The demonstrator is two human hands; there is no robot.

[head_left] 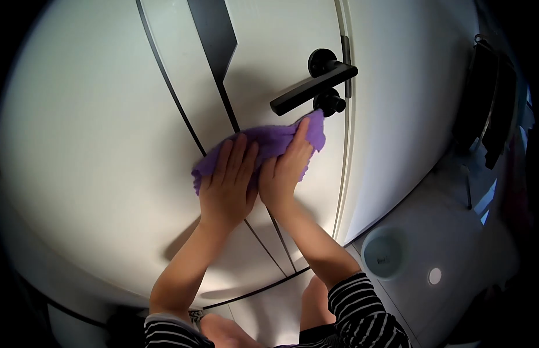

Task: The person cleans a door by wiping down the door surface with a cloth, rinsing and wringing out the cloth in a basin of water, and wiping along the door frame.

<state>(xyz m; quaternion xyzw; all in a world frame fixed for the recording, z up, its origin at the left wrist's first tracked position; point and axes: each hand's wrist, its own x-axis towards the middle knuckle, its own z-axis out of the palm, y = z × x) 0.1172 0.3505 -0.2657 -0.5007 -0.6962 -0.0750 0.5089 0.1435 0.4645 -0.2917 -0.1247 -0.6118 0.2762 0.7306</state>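
A purple cloth [269, 138] with a scalloped edge is spread against the white door [107, 127], just below the black door handle [313, 89]. My left hand [228, 182] presses on the cloth's left part, its fingers stretched out and lying flat. To its right, my right hand [285, 174] grips the cloth, with the index finger pointing up along it. The other fingers of that hand are partly hidden. The cloth's upper right corner touches or nearly touches the round black lock knob [330, 103] under the handle.
Dark strips [171, 87] run down the door. On the tiled floor [408, 301] at the lower right stands a pale basin [365, 255], near a small round white spot [434, 276]. Dark hanging items [481, 93] are at the far right. My bare knees show below.
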